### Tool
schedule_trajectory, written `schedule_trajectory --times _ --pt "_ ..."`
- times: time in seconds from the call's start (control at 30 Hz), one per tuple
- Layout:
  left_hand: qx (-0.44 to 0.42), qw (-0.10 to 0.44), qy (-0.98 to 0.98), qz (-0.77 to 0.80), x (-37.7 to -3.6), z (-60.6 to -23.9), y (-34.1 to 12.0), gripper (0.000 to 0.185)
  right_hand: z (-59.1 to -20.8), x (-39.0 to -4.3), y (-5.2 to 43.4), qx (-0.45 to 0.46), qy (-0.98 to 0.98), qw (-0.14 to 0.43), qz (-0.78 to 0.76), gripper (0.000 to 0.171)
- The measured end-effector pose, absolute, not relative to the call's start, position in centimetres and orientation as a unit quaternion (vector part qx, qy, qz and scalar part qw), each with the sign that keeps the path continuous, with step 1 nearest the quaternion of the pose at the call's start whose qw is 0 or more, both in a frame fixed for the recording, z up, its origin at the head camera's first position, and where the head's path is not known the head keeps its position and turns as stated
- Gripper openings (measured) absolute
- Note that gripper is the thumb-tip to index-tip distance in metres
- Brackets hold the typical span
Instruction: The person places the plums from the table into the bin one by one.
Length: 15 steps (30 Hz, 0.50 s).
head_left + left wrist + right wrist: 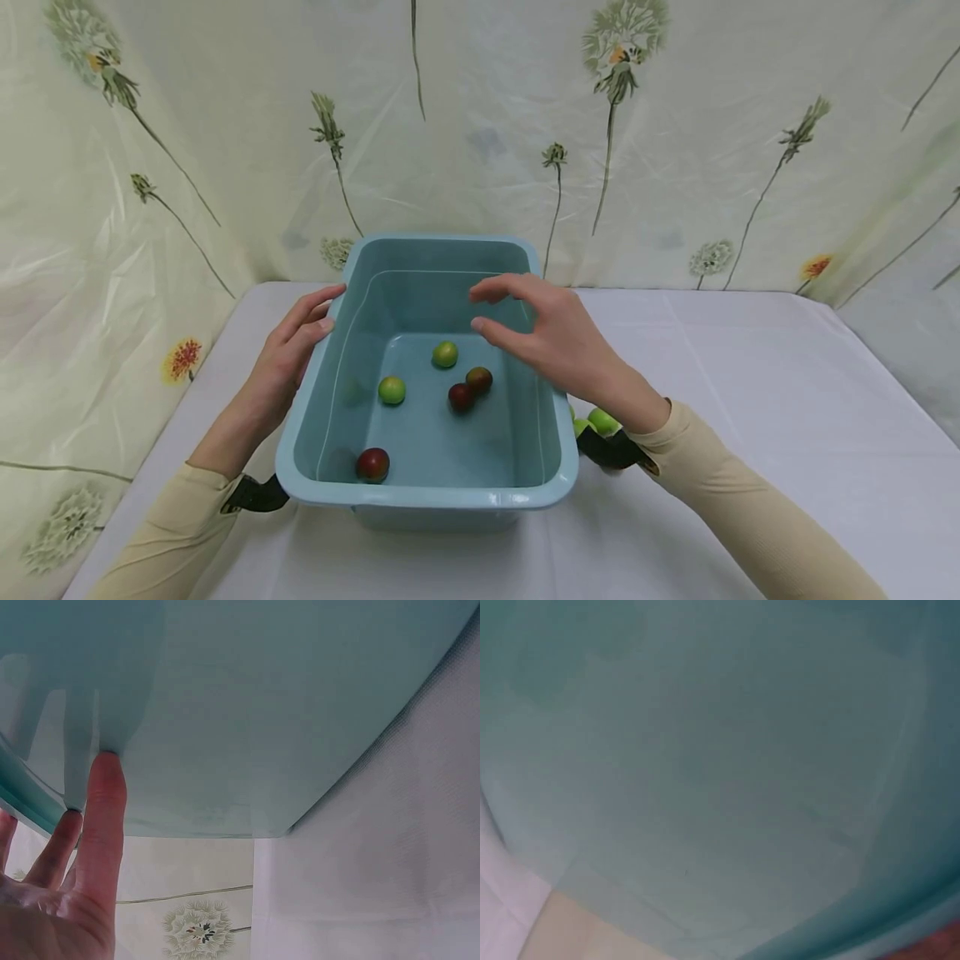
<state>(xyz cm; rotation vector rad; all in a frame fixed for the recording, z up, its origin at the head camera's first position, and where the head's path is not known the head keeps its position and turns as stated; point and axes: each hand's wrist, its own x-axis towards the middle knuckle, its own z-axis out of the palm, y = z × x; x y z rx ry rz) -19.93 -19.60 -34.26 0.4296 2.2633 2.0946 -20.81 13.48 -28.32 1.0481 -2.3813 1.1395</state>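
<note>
Two bare hands at a light blue plastic tub, head view, left to right. Dandelion-print plastic sheet (225,83) hangs at left and along the far side. Left beige sleeve (161,529), then black left wrist strap (258,494). Left hand (283,354) at the tub's left side, fingers spread apart; left wrist view shows fingertips touching the outer wall, no grip on anything.

Blue tub (427,497) stands on white tablecloth (765,375), left of centre, five small round fruits on its floor. Near left corner: dark red fruit (372,465), well apart from the rest. Farther, left side: green fruit (392,390). Far middle: second green fruit (445,354). Right of middle: another dark red fruit (461,397) and brownish-red fruit (479,381), side by side, seemingly touching.

Right hand (558,337) reaches over the tub's right side, thumb and fingers apart, nothing between them; cannot tell if it touches the rim. Right wrist view blurred, mostly tub wall.

Outside, just right of the tub: loose green fruits (603,422), partly hidden by right wrist and black right wrist strap (611,451). Right beige sleeve (757,504) at near right.
</note>
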Motion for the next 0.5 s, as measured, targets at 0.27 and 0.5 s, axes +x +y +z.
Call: schedule_trajectory --times 0.27,0.5 --pt "0.14 0.014 0.727 0.672 -19.9 -34.2 -19.6 0.044 -28.5 -20.0 15.6 0.316 -0.84 0.167 0.409 0.033" --pt "0.139 0.015 0.729 0.67 -19.9 -34.2 -19.6 0.045 -29.0 -19.6 17.4 0.293 -0.841 0.201 0.408 0.033"
